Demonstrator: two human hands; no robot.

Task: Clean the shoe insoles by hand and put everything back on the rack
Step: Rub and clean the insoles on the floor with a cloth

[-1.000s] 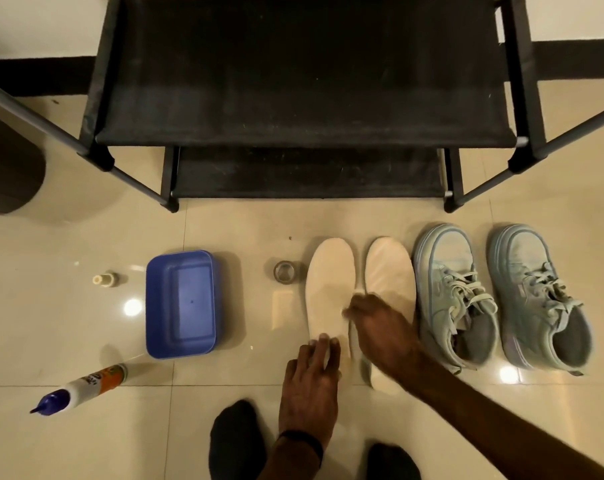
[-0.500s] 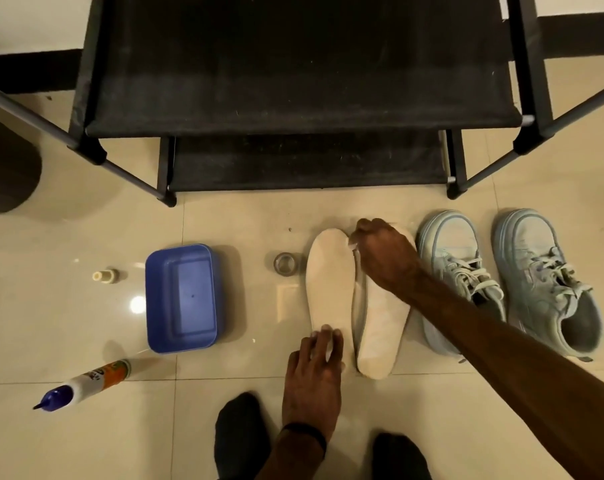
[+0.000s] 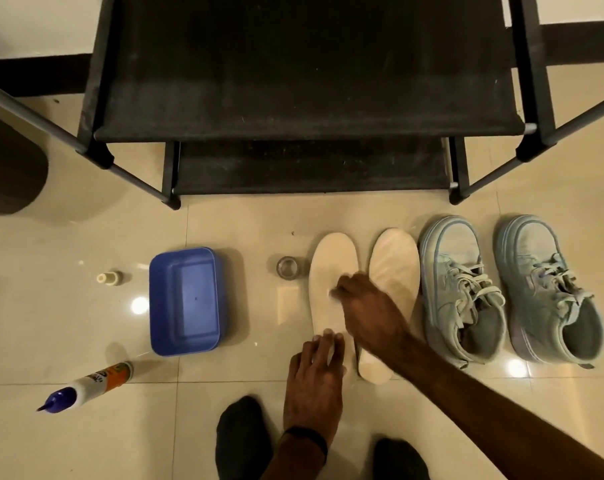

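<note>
Left insole [image 3: 330,289] lies flat on the floor tile, toe toward the rack [image 3: 307,98], right insole [image 3: 395,271] just beside it on the right, not touching as far as I can see. Left hand [image 3: 314,379] has straight fingers pressed on the heel end of the left insole — looks like it's pinning it so it won't slide. Right hand [image 3: 369,310] is over the middle of the same insole, fingers curled; something pale at the fingertips, can't tell if it's a cloth or wipe, so grip unclear. Likely the rubbing stroke.

Two light blue shoes [image 3: 466,292] sit right of the insoles, openings toward the person — no insole visible inside.

Left side: blue tub [image 3: 184,299] looks empty, can't rule out a film of water. Small clear cup [image 3: 288,267] just left of the insole, contents unreadable. Small bottle [image 3: 110,278] upright farther left; squeeze bottle [image 3: 85,386] on its side near-left. Both rack shelves bare, so nothing put back yet
</note>
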